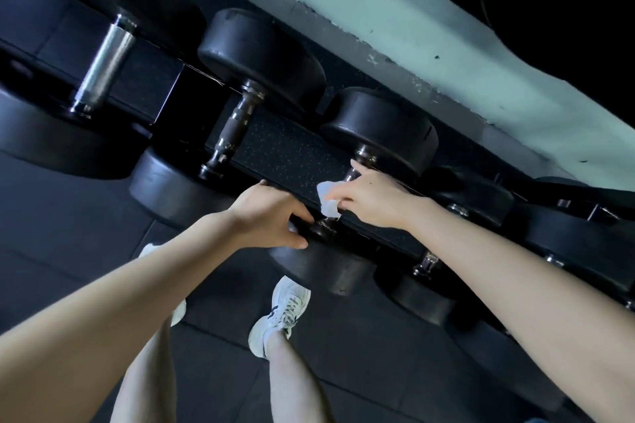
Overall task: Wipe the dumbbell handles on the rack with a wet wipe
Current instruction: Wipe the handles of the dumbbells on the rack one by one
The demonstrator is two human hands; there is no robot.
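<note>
We pinch wet wipe (325,197) in right hand (371,199) around dumbbell handle (354,176), frame centre; handle runs lower-left to upper-right; left hand (271,216) grips near head (319,271).

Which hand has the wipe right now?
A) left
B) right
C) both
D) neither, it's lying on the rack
B: the right hand pinches the white wet wipe against the dumbbell handle, while the left hand only grips the near dumbbell head.
</note>
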